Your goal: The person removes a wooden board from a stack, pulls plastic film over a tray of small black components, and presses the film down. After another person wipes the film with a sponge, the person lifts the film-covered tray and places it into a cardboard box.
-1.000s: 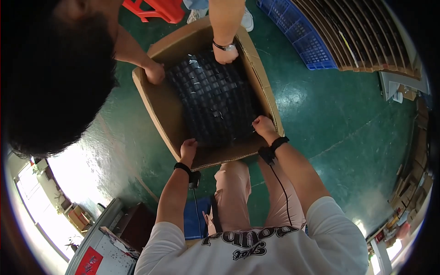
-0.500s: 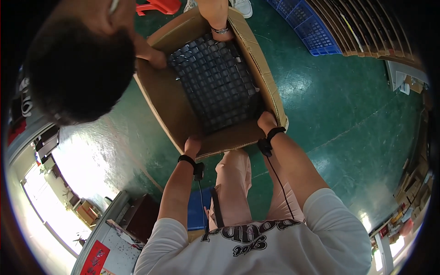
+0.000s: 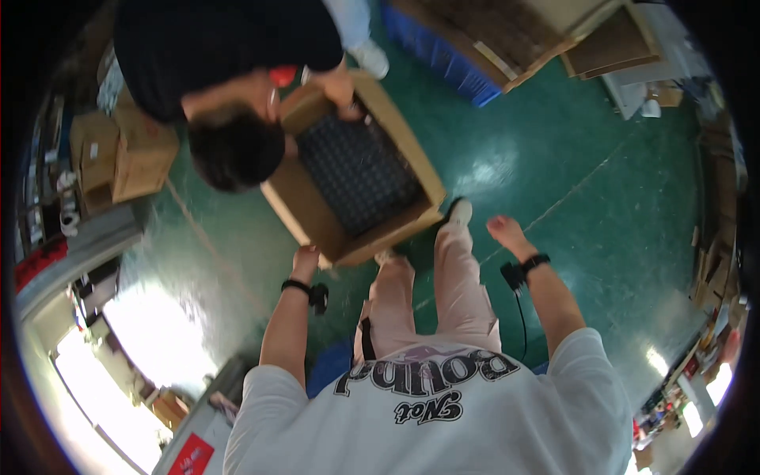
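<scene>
An open cardboard box (image 3: 307, 214) stands at the upper centre of the frame, turned a little slantwise, and inside it lie dark packed pieces (image 3: 356, 174), arranged in rows like a grid. The left hand (image 3: 306, 258) of the person is just beside the lowest corner of the box, with its fingers bent; from here I cannot tell whether they are clamped on the cardboard or only near it. The right hand (image 3: 504, 231) is apart from the box, to the right of it, above the green floor (image 3: 570, 198). Its fingers are curled, and I see nothing in them, but I cannot say if the tips are together.

On each wrist there is a black band, with a small black device near it; from the right device (image 3: 513, 275) a thin cable goes down. The person wears a white shirt (image 3: 340, 435) and pale pink trousers (image 3: 392, 297).

At the upper left, a co-worker in a dark top (image 3: 229, 47) bends over the box. One co-worker's hand (image 3: 348, 112) is at its far right corner, and its grip is too unclear for me to judge. A blue crate (image 3: 443, 59) is at the upper right of the box, and brown cartons (image 3: 146, 150) stand at the left.
</scene>
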Demonstrator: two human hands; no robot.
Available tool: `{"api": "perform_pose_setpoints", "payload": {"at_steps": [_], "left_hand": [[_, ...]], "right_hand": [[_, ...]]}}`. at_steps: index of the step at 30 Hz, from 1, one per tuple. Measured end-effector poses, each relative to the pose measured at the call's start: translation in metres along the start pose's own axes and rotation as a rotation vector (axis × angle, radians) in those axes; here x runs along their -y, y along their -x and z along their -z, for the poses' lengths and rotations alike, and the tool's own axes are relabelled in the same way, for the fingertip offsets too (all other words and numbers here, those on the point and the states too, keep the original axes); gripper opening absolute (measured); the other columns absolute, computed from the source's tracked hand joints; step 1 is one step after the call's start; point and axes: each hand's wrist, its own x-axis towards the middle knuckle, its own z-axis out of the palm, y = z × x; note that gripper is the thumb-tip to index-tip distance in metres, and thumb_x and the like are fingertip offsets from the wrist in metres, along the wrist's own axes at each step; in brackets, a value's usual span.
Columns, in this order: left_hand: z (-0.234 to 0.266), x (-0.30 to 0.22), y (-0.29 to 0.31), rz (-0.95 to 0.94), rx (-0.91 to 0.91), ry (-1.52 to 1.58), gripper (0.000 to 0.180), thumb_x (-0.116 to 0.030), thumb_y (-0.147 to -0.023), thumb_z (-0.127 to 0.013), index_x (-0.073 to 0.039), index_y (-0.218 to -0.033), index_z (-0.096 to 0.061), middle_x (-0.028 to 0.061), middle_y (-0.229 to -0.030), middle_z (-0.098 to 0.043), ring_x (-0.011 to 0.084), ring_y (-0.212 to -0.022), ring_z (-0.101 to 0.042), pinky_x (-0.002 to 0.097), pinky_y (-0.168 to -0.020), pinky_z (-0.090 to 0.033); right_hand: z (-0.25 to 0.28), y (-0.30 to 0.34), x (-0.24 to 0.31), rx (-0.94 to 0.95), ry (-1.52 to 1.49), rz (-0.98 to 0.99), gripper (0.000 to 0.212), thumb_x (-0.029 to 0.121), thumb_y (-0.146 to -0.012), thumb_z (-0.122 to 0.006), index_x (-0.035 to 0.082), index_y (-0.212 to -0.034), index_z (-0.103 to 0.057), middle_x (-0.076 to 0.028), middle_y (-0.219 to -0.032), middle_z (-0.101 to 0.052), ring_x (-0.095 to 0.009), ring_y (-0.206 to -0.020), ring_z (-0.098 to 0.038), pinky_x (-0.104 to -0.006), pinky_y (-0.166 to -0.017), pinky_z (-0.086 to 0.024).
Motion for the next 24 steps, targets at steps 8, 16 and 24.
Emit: {"api": "perform_pose_setpoints", "payload": {"at_steps": [8,16,24], "left_hand": [[0.049,-0.190,0.053,-0.117,-0.035,0.552,0.027,-0.015,-0.079,-0.060,-0.002,-0.103,-0.056,0.0050,-0.082,-0.061,0.0110,-0.070,-0.056,0.0237,-0.064,-0.046],[0.068,-0.476,0.090,-0.769,0.023,0.529,0.026,-0.015,-0.082,-0.058,-0.002,-0.104,-0.055,0.0052,-0.090,-0.060,0.0111,-0.081,-0.056,0.0243,-0.072,-0.045],[0.062,-0.674,0.049,-1.214,-0.462,0.073,0.035,-0.018,-0.074,-0.062,-0.002,-0.104,-0.053,0.0147,-0.091,-0.057,0.0269,-0.078,-0.057,0.0345,-0.071,-0.047]], "right_hand": [[0.102,0.163,-0.200,0.339,0.822,-0.306,0.017,0.017,-0.071,-0.051,0.010,-0.075,-0.066,-0.010,-0.084,-0.064,-0.026,-0.077,-0.062,-0.0369,-0.065,-0.051],[0.210,0.167,-0.242,0.287,0.603,-0.350,0.017,0.020,-0.071,-0.051,0.011,-0.067,-0.065,-0.011,-0.077,-0.064,-0.027,-0.070,-0.062,-0.0376,-0.056,-0.048],[0.392,-0.011,-0.040,-0.460,-0.069,-0.052,0.031,0.033,-0.071,-0.054,0.006,-0.084,-0.064,-0.015,-0.083,-0.062,-0.031,-0.081,-0.059,-0.0383,-0.072,-0.047]]}}
